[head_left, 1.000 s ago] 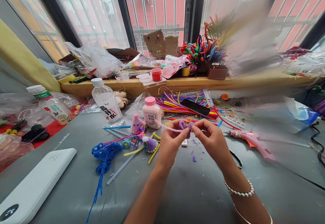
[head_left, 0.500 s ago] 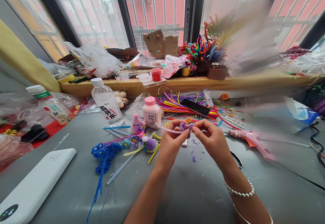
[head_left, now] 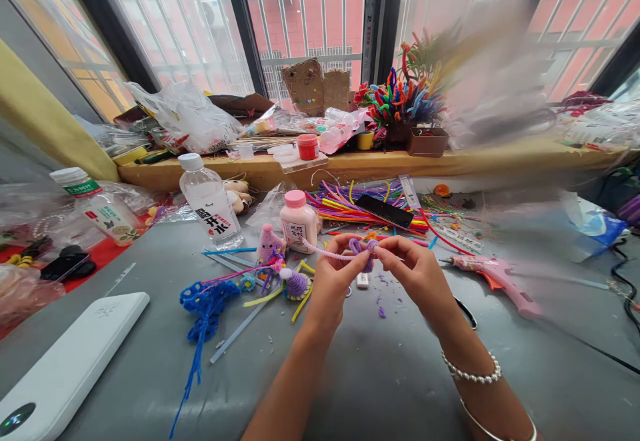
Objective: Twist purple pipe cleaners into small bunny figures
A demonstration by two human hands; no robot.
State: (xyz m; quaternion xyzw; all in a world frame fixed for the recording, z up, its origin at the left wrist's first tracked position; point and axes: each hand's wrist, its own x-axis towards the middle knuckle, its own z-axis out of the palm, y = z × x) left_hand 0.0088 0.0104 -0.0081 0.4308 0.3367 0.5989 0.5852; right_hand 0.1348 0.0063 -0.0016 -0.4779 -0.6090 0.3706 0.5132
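Note:
My left hand (head_left: 334, 278) pinches a purple pipe cleaner (head_left: 369, 249) that is bent into small loops. A paler lilac length (head_left: 325, 252) of fuzzy stem sticks out leftward past the fingers. At the other side of the loops, my right hand (head_left: 413, 271) grips the same piece between thumb and fingertips. Both hands are held above the grey table (head_left: 380, 368), and the fingers partly cover the loops. Purple fuzz scraps (head_left: 382, 312) lie below. To the left are a purple and yellow fuzzy figure (head_left: 296, 284), a pink one (head_left: 271, 244) and a blue looped piece (head_left: 207, 304).
A pink glue gun (head_left: 500, 278) with its cord lies at right. Behind the hands are a pink-capped bottle (head_left: 299, 221), a water bottle (head_left: 210, 204), a black phone (head_left: 384, 211) and bundled pipe cleaners (head_left: 330, 208). A white power bank (head_left: 80, 361) lies at front left.
My hands have shifted slightly left with the purple pipe cleaner, and its loops have turned a little. A small white block beneath the hands shows more now.

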